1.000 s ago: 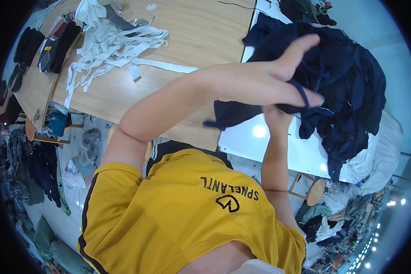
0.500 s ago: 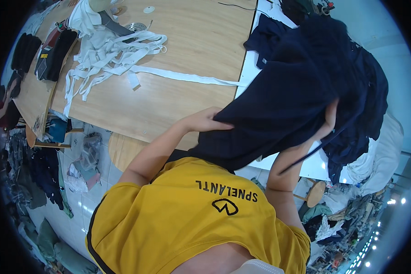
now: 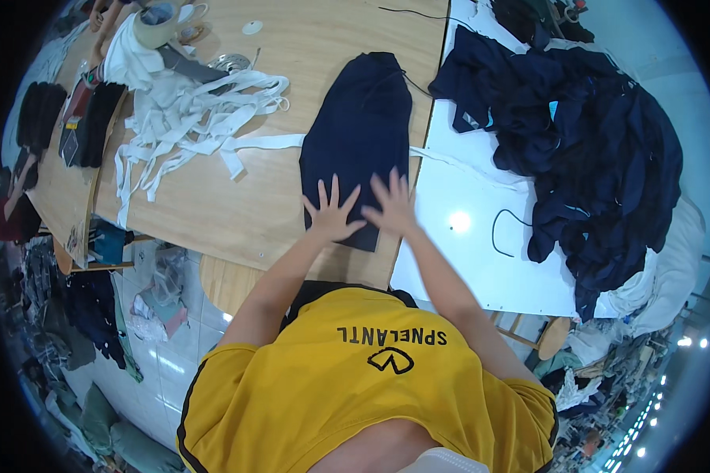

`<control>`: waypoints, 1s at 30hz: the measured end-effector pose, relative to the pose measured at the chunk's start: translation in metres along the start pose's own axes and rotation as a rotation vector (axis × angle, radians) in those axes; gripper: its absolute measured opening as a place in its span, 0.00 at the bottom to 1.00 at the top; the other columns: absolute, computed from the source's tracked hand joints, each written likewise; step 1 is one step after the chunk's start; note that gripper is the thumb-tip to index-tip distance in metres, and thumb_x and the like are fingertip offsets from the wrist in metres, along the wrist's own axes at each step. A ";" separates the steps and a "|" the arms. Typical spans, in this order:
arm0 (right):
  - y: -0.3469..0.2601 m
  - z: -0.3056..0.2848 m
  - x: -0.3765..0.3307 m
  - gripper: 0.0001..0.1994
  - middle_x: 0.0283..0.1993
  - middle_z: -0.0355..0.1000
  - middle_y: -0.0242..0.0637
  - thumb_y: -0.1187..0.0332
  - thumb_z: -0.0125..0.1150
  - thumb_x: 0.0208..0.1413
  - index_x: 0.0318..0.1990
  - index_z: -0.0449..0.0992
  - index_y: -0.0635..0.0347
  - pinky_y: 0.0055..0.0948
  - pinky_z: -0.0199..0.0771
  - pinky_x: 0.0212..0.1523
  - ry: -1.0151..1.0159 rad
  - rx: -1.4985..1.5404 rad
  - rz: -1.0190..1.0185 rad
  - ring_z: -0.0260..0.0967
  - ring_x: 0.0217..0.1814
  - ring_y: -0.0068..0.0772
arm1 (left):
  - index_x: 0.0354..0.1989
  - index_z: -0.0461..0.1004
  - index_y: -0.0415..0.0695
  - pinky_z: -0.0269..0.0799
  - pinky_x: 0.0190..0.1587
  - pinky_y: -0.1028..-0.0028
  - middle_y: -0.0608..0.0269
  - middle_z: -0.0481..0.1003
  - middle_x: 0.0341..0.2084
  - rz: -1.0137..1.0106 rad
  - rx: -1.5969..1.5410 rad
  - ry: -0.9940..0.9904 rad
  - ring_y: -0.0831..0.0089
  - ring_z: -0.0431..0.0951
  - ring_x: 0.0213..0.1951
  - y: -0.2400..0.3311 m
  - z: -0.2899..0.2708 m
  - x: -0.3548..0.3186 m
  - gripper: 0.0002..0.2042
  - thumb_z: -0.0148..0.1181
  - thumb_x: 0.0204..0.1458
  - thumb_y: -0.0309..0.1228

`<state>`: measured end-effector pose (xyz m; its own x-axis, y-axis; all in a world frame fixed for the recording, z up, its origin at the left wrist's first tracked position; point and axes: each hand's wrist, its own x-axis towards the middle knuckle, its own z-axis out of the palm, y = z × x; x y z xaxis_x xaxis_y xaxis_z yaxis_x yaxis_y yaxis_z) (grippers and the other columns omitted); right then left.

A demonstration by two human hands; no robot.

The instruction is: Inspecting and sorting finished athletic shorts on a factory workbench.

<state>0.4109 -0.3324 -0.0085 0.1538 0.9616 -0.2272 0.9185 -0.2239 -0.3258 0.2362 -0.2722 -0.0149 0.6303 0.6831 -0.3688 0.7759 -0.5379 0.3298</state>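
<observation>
Wooden tabletop (image 3: 213, 213) fills the upper left of the head view, butted against a white table (image 3: 473, 252) on the right, with tiled floor and heaps of cloth below and around (a cluttered sewing room, by the look of it).

On the wood lies a dark navy garment (image 3: 359, 134), spread flat and long, its far end toward the top of the picture and its near end by the table's edge. That much looks done: the piece is laid out on its own, apart from the big pile of dark navy clothes (image 3: 599, 158) heaped on the white table. Folding, as far as I can judge, has not begun; no edge is turned over, and the pile is large.

Both forearms reach up from the yellow shirt (image 3: 355, 394). The left hand (image 3: 331, 214) lies palm down with fingers fanned wide on the near end of the garment; the right hand (image 3: 392, 206) sits just beside it, likewise splayed flat, pinching nothing.

To the left, tangled white fabric strips (image 3: 197, 118) and a roll of tape (image 3: 156, 22) lie untouched.
</observation>
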 end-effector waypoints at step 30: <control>0.373 -0.323 0.016 0.12 0.26 0.67 0.27 0.73 0.54 0.51 0.43 0.73 0.61 0.20 0.59 0.26 0.939 1.181 0.292 0.57 0.24 0.15 | 0.59 0.60 0.48 0.57 0.57 0.73 0.48 0.57 0.59 0.046 -0.894 0.499 0.61 0.61 0.59 0.196 0.012 0.000 0.22 0.53 0.55 0.33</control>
<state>0.8733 -0.3488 0.1626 0.8550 0.5117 0.0846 0.0831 0.0258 -0.9962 0.3880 -0.3839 0.0390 0.4180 0.9084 -0.0031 0.3187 -0.1434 0.9369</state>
